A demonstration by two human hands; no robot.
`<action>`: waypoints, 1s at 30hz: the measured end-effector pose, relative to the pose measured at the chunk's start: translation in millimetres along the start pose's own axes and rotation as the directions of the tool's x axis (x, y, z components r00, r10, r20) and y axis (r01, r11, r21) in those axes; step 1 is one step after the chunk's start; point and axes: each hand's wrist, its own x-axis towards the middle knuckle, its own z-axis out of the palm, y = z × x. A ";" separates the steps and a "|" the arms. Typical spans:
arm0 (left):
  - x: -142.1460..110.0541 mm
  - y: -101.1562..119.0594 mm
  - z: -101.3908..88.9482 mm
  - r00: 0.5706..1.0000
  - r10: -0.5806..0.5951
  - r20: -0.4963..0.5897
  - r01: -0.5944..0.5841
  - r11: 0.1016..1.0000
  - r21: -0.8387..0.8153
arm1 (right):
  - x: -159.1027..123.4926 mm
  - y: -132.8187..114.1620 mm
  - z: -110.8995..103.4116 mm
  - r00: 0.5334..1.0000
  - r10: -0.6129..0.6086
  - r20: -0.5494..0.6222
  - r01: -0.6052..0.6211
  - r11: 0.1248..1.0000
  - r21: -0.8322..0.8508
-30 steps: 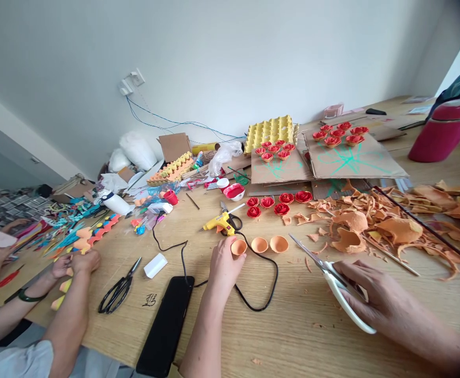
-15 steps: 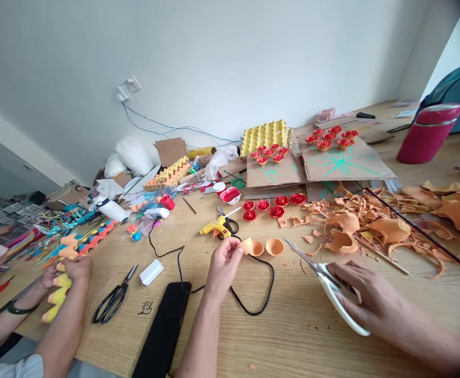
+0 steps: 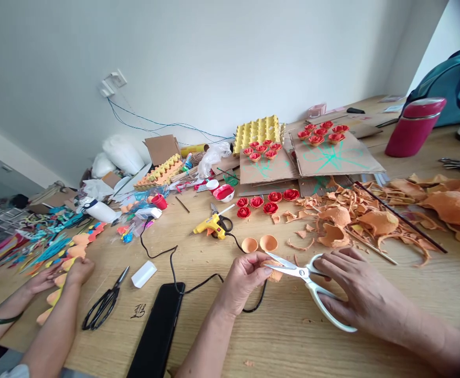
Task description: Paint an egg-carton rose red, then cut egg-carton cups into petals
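My left hand (image 3: 247,281) pinches a small orange egg-carton cup (image 3: 274,273) over the table. In my right hand (image 3: 351,294) are white-handled scissors (image 3: 320,291), their blades spread apart at the cup's edge, close to my left fingertips. Part of the cup is hidden behind my fingers and the blades. Just beyond it two more orange cups (image 3: 268,243) stand on the table. A yellow hot glue gun (image 3: 210,226) lies behind my left hand, beside black-handled scissors (image 3: 225,223). Several red paper flowers (image 3: 270,208) sit farther back.
Orange carton scraps (image 3: 335,233) cover the right side. Cardboard sheets (image 3: 335,157) with red flowers lie behind. A black phone (image 3: 157,331), black shears (image 3: 106,302) and a cable (image 3: 174,262) lie left. Another person's hands (image 3: 78,270) hold a carton strip (image 3: 52,299).
My left hand has lifted one cup from the row and brought it right, toward me. The scissors have moved left and now meet the cup's edge. The whole view has shifted slightly.
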 end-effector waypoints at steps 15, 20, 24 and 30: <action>-2.3 -0.6 -0.2 0.995 -0.023 0.100 0.013 0.995 0.098 | 0.7 -2.4 -3.5 0.999 -0.033 0.004 0.033 0.999 -0.011; -3.3 2.6 -1.1 0.994 -0.013 0.110 0.004 0.997 0.081 | 1.6 -1.9 -6.6 0.999 -0.028 0.039 0.028 1.000 -0.013; -3.1 1.8 -3.4 0.993 -0.007 0.116 0.001 0.999 0.051 | 0.0 0.1 -5.9 0.996 -0.053 0.072 0.053 0.999 0.008; -2.3 0.7 -4.8 0.992 0.026 0.123 -0.033 0.998 0.057 | -0.3 0.9 -7.0 0.993 -0.081 0.080 0.080 0.997 0.020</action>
